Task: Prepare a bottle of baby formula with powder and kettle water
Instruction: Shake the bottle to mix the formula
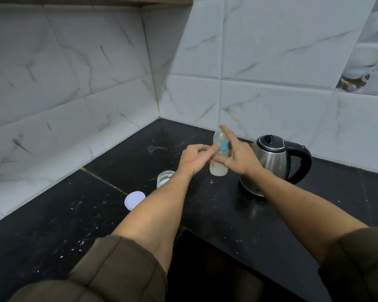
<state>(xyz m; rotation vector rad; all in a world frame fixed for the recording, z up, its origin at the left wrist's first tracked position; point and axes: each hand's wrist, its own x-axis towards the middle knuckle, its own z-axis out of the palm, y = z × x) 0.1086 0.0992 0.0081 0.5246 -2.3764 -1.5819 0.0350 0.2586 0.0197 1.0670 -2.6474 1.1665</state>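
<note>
The baby bottle (219, 168) stands upright on the black counter (74, 214), with cloudy pale liquid inside, a teal collar and a clear cap. My left hand (193, 158) is to its left, one straight finger touching the collar and the other fingers curled. On the bottle's right, my right hand (238, 154) has its fingers spread, the index pointing up past the cap and the thumb touching the bottle's body. A steel kettle (271, 160) with a black lid and handle stands just right of the bottle. The open powder jar (165, 177) sits to the left, partly behind my left forearm.
A round white lid (134, 200) lies on the counter in front of the jar. White powder specks are scattered over the counter. Tiled walls meet in a corner behind the bottle. The counter's front edge drops off between my forearms.
</note>
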